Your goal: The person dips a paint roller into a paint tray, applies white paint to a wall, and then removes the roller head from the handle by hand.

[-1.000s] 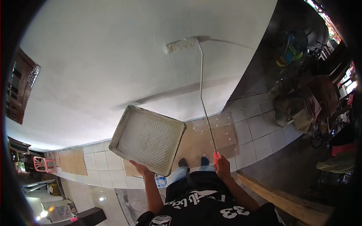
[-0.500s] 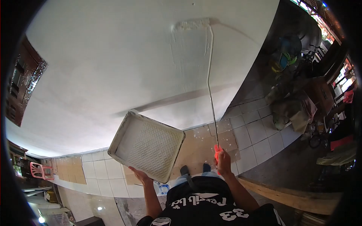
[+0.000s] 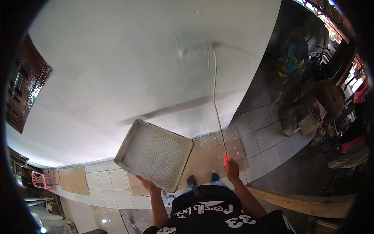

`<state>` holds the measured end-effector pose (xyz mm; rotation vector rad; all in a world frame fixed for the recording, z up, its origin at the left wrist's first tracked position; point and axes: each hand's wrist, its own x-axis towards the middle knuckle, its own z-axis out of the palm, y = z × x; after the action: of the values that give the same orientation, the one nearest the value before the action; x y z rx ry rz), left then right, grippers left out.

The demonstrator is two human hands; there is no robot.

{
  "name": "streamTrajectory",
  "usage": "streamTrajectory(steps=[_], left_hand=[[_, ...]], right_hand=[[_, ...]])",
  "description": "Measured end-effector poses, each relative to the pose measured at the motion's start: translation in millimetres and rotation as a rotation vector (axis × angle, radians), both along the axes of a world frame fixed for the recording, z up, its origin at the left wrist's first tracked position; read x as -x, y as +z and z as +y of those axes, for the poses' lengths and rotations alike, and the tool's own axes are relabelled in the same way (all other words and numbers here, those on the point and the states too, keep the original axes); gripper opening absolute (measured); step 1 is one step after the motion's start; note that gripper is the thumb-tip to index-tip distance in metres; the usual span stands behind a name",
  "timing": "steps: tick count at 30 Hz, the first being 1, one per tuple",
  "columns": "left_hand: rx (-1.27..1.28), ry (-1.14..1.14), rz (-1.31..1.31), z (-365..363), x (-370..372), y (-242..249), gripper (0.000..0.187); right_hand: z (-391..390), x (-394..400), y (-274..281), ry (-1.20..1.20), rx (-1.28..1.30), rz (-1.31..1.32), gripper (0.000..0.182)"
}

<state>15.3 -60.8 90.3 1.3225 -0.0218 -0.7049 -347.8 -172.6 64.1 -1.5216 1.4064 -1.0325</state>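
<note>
1. The right hand was closed around the red handle of a long-framed paint roller.
2. The roller cover, blurred, lay against the white wall, with raised paint streaks running along the surface near its ends.
3. The left hand gripped a paint tray from below at its near-left edge; the fingers under the tray were hidden.
4. The tray was in front of the person's body, to the left of the roller's frame and well apart from the cover. Its inside faced up toward the head, showing a diamond-patterned ramp coated in whitish paint.
5. Paint-spotted cardboard covered part of the pale tile floor along the wall's base, around the person's feet.
6. A wooden beam stretched away on the right, and a pink plastic chair stood far to the left.
</note>
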Motion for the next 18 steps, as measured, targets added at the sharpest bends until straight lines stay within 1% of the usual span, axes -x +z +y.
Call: streamTrajectory(steps=[1,4,5,7,10,11,13,16,18], left_hand=[[0.006,0.003,0.001,1.8,-2.3,-4.0,0.081],[-0.001,0.035,0.002,7.2,-6.5,-16.4,0.082],[-0.001,0.046,0.001,5.5,-4.4,-20.8,0.082],[-0.046,0.049,-0.03,3.9,5.2,-9.1,0.081],[-0.067,0.051,-0.034,-4.6,3.5,0.4,0.08],[-0.059,0.051,-0.027,-4.3,3.6,0.7,0.08],[-0.053,0.06,-0.024,-4.0,5.1,1.7,0.08],[-0.051,0.078,-0.015,-4.9,8.6,4.3,0.08],[-0.052,0.088,-0.012,-5.9,10.8,6.9,0.08]], right_hand=[[11.9,3.7,-0.7,-0.018,-0.15,-0.107,0.047],[34.0,18.6,-10.9,-0.064,-0.431,-0.189,0.045],[35.6,25.2,-16.9,-0.059,-0.402,-0.175,0.044],[37.5,34.5,-34.9,-0.049,-0.35,-0.149,0.044],[25.9,33.1,-48.4,-0.03,-0.275,0.01,0.044],[26.4,33.7,-51.5,-0.03,-0.268,-0.029,0.045],[8.8,20.8,-3.9,-0.03,-0.251,-0.101,0.046],[-20.8,11.5,21.0,-0.024,-0.201,-0.12,0.045],[-39.9,3.0,39.3,-0.013,-0.106,-0.149,0.048]])
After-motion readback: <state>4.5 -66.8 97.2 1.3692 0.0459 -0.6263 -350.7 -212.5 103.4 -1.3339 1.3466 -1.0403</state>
